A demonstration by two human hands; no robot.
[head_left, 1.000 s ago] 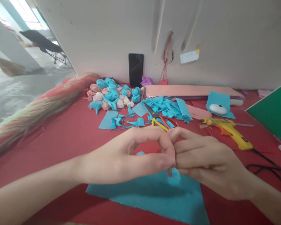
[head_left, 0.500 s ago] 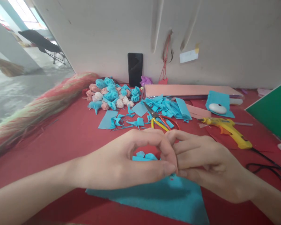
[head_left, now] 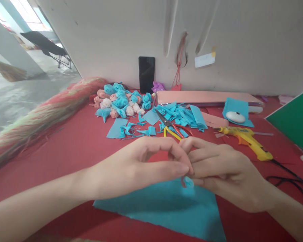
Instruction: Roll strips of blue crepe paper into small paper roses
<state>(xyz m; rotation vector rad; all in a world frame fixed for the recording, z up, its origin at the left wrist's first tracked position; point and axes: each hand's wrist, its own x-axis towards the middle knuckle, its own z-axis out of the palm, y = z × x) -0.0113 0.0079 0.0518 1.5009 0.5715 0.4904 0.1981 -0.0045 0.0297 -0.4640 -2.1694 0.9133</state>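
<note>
1. Blue, pink and white flowers [head_left: 121, 102] lay heaped on the table [head_left: 73, 144].
2. The left hand [head_left: 131, 174] was pinched, thumb to fingers, on a blue curl [head_left: 189, 183], which poked out below, over a blue sheet [head_left: 176, 213].
3. The right hand [head_left: 227, 173] met it, fingers bent; its tips were hidden, so its hold could not be told.
4. A glue gun [head_left: 251, 143] lay beyond.

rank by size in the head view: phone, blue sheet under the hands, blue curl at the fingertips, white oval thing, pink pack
1. Blue sheet, though partly hidden
2. Pink pack
3. Phone
4. White oval thing
5. Blue curl
</note>
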